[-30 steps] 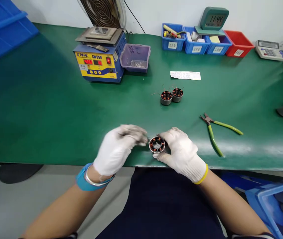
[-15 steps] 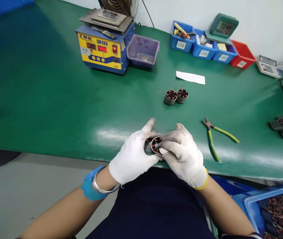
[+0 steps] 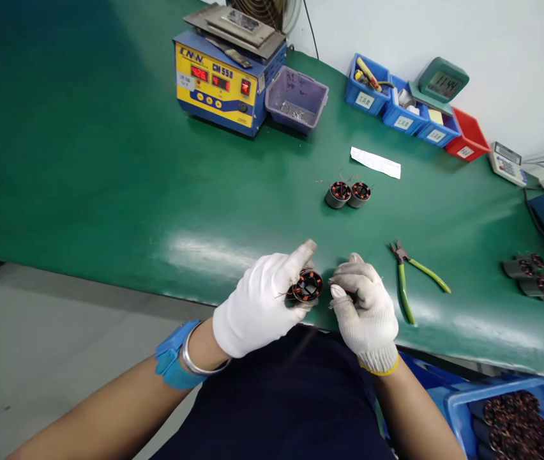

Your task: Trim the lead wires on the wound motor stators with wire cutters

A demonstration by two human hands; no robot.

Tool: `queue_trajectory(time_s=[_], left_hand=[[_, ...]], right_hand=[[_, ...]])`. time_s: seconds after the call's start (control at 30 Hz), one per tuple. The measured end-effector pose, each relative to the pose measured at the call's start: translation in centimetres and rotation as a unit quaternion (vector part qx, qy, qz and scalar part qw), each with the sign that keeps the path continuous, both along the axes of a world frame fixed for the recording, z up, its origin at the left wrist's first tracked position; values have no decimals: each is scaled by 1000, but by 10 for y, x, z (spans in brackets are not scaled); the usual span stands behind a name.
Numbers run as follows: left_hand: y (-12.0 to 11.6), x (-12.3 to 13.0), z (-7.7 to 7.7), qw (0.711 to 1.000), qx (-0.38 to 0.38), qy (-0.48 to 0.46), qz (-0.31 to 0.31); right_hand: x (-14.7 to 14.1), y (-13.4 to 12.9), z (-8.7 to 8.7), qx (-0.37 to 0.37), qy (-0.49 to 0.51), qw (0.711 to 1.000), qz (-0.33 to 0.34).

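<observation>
In my white-gloved left hand (image 3: pixel 260 303) is a motor stator (image 3: pixel 308 287), a short round part with copper windings inside its ring. Thumb and fingers wrap around its side, and its open end faces up. Thin wire ends stick out to its left. My gloved right hand (image 3: pixel 366 310) is a little way to the right of the stator, not touching it. Its thumb and fingers are pinched together; whatever they grip, if anything, is hidden. Cutting pliers (image 3: pixel 405 271) with green handles lie spread on the green table (image 3: pixel 109 211), right of my right hand.
Two more stators (image 3: pixel 338 194) stand farther back, below a paper strip (image 3: pixel 375 162). Several others (image 3: pixel 534 285) are at the right. A soldering pot unit (image 3: pixel 214 96), a purple tray (image 3: pixel 317 105) and small bins (image 3: pixel 366 100) line the back. A blue crate (image 3: pixel 456 409) of stators sits lower right.
My right hand has drawn away from the stator to the right, its fingers still pinched. The stator's open end now shows more fully in my left hand. The whole view has shifted and turned slightly.
</observation>
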State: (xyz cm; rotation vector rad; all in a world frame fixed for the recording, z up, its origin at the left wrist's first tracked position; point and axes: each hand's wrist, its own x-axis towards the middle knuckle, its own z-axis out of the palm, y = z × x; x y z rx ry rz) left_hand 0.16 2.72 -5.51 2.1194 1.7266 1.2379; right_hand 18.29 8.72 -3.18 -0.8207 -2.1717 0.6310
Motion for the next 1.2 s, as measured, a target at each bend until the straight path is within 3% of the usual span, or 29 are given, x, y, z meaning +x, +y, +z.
queue_trajectory(time_s=[0.17,0.43,0.6,0.7,0.8,0.9,0.97,1.03,1.2], left_hand=[[0,-1,1,1000,15,20,2],[3,1,-1,998,36,42,27],[5,1,2,999,0,38,19],[6,1,5,999,-15,41,33],[6,2,7,998,-36,30,41],[5,2,8,997,-57,16,41],[5,2,8,997,-59,13,43],[4,2,7,998,-52,15,45],[5,2,6,998,-25,24,52]], right_hand=[[-3,1,3,-4,-3,999,33],[-8,1,5,130,-84,988,9],[-17,11,17,168,-124,976,54],[-23,17,18,117,-109,986,43],[-22,17,13,3,-75,997,-1],[-16,15,8,-108,-5,994,-14],[-12,13,7,-145,43,989,-11],[-10,10,6,-127,38,991,-19],[-15,5,8,9,-100,994,-50]])
